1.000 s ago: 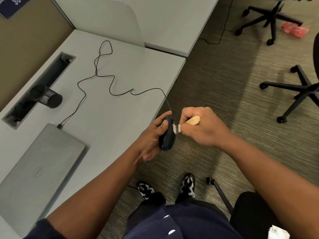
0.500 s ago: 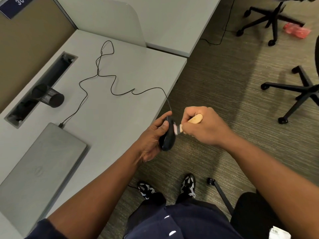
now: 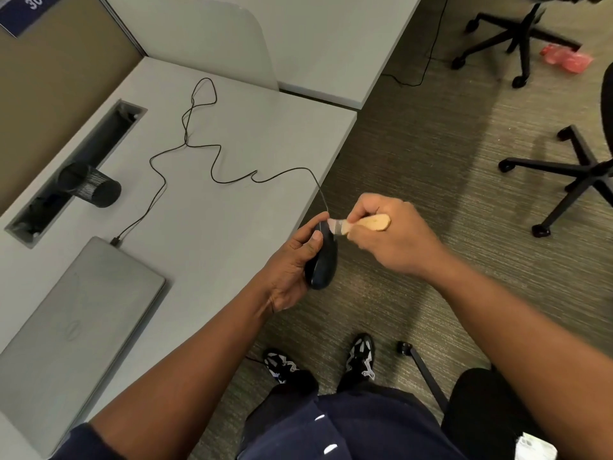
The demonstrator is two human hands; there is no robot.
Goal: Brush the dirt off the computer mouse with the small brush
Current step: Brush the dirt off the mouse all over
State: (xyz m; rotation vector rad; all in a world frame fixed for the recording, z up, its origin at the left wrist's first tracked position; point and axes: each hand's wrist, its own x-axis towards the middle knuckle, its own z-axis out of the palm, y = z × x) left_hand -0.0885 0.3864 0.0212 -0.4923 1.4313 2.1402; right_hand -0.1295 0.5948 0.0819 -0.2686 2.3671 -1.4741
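A black wired computer mouse [image 3: 323, 265] is held on its edge just off the desk's front edge, over the carpet. My left hand [image 3: 292, 263] grips it from the left, thumb on its upper end. My right hand [image 3: 388, 234] is closed on a small brush [image 3: 360, 224] with a pale wooden handle and a metal ferrule. Its light bristles touch the top end of the mouse, near where the cable leaves it. The thin black cable [image 3: 215, 157] snakes back across the desk to a closed laptop.
On the grey desk [image 3: 232, 210] lie a closed grey laptop [image 3: 66, 333] at the left and a black mesh cup [image 3: 91, 189] on its side by a cable slot [image 3: 76, 171]. Office chair bases [image 3: 564, 174] stand on the carpet to the right. My shoes [image 3: 360, 356] are below.
The brush has slid up the mouse from its middle to its top end. My right hand moved up with it. My left hand keeps the mouse in about the same place.
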